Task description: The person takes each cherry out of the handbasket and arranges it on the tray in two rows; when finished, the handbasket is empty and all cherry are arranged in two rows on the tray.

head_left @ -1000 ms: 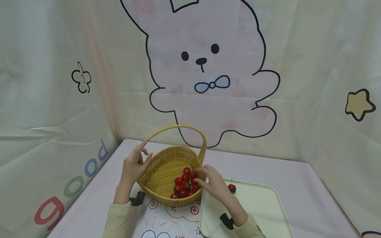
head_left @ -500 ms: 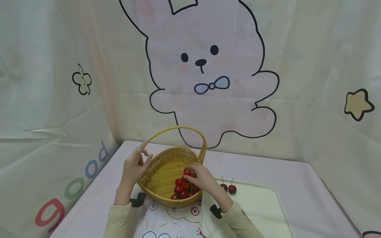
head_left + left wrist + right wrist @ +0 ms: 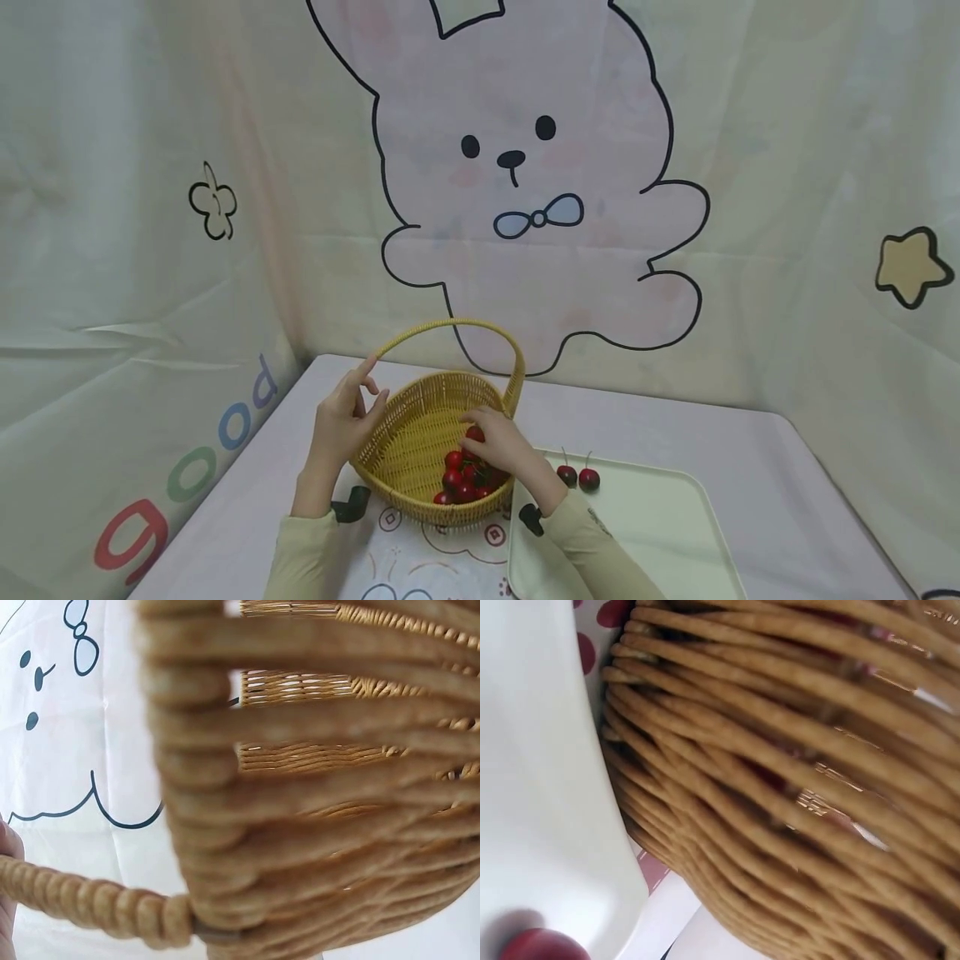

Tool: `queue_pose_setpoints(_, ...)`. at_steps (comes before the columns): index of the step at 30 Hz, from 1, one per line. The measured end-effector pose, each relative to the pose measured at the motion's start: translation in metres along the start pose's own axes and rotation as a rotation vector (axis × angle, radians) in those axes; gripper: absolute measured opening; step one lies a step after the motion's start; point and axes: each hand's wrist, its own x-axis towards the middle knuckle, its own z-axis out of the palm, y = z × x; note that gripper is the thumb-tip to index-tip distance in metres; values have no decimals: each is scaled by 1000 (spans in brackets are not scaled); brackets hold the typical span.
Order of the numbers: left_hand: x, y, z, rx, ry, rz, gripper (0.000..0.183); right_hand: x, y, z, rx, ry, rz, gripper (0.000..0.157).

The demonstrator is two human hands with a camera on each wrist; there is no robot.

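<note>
A yellow wicker basket (image 3: 408,492) with an arched handle (image 3: 457,321) stands on the table, with a pile of red cherries (image 3: 452,480) at its right side. My left hand (image 3: 345,425) holds the basket at the handle's left end, its thumb pointing toward the rim; the left wrist view shows the handle (image 3: 97,900) running to fingers at the edge. Inside the basket, my right hand (image 3: 504,446) has thumb and index finger on either side of a cherry (image 3: 475,433). Whether they pinch it is unclear. The wicker side hides that hand in the right wrist view.
A cream tray (image 3: 660,533) lies right of the basket under my right forearm, with two stemmed cherries (image 3: 588,480) near its far edge. In the right wrist view the tray rim (image 3: 607,847) lies close to the basket wall. A printed curtain (image 3: 517,275) backs the table.
My right hand has moved left from the basket's right rim, in over the cherries. A second cherry on the tray has come into sight past the forearm. The left hand keeps its place.
</note>
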Motion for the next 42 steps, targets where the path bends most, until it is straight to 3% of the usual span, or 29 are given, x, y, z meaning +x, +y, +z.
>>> queue_pose_setpoints(21, -1, -1, 1, 9, -22, -11, 69, 11, 12, 10, -2, -49, -5, 26)
queue_pose_setpoints(27, -2, -1, 1, 16, -24, -17, 69, 19, 14, 13, 23, -60, 50, 29)
queue_pose_setpoints(36, -3, -5, 2, 22, -15, 20, 51, 24, 18, 15, 71, -84, 105, 30)
queue_pose_setpoints(42, -3, -6, 2, 12, -13, 28, 49, 23, 19, 14, 79, -117, 103, 31)
